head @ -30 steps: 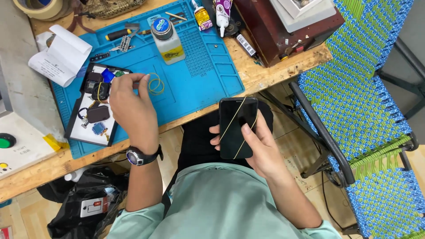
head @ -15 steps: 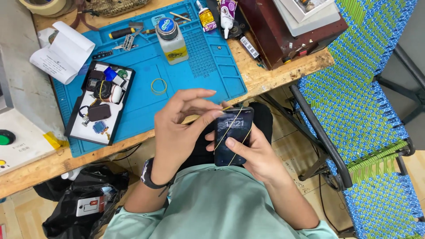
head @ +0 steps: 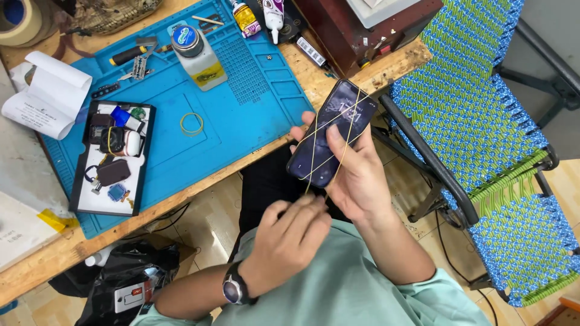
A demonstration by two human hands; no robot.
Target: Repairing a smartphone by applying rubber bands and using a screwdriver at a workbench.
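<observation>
My right hand [head: 356,175] holds a dark smartphone [head: 331,133] tilted up in front of the table edge, its screen lit. Yellow rubber bands [head: 338,142] cross over the screen. My left hand [head: 287,238], with a wristwatch, sits just below the phone and pinches a stretched rubber band that runs up to the phone's lower end. Another loose yellow rubber band [head: 192,123] lies on the blue work mat [head: 241,102].
A black tray [head: 110,158] of small parts lies on the mat's left. A capped bottle [head: 196,54], glue tubes [head: 246,18], tweezers and a screwdriver lie at the back. A dark red box [head: 362,33] stands at the table's right end. A blue-green woven chair [head: 483,127] is at my right.
My left hand left the tray and mat, came back to the phone, then dropped below it pulling a rubber band. My right hand raised and tilted the phone; its screen lit up.
</observation>
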